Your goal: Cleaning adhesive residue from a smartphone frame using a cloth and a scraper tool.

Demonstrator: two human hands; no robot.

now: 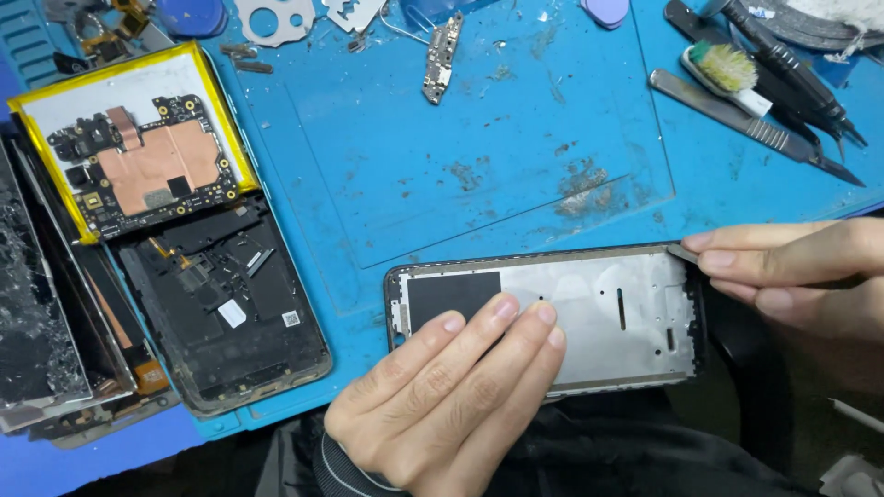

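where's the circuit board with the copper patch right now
In the head view the circuit board lies at upper left on a yellow-edged battery, just above the black phone back housing, well clear of both hands.

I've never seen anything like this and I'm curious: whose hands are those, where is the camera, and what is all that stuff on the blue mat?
The picture comes from a camera worn on a person's head, looking down at their own two bare hands. The left hand presses flat on an emptied phone frame, a metal shell with no screen. The right hand pinches a small thin tool at the frame's top corner; what kind is hard to tell. It all lies on a blue work mat. At the left sit a circuit board on a yellow-edged battery, an opened phone body and a cracked screen. At the top right lie a small brush and tweezers.
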